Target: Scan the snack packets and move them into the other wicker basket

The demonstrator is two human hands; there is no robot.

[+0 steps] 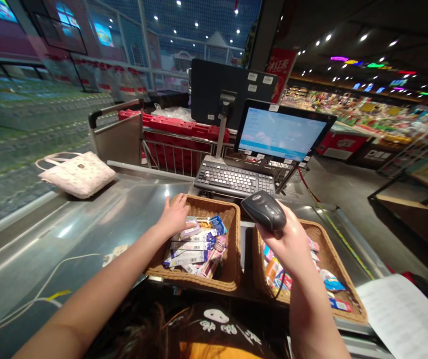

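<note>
My right hand [289, 239] is wrapped around a black barcode scanner [264, 210], raised above the right wicker basket [352, 294] with its head pointing forward and left. The scanner's cable hangs down below my wrist. My left hand [174, 215] lies over the left rim of the other wicker basket [233, 249], fingers spread and the thumb reaching inside beside a small pale package [190, 229]. Several white and blue packets [191, 246] and a pink package [216, 254] fill that basket. Mixed colourful packages [274, 269] lie in the right one.
Beyond the baskets stand a keyboard [232, 177] and a lit monitor [283, 132], with a dark second screen [214, 94] behind. A pale handbag [79, 174] rests on the metal counter [131, 199] at left. White cables [49, 279] cross the counter; printed paper [404, 314] lies at right.
</note>
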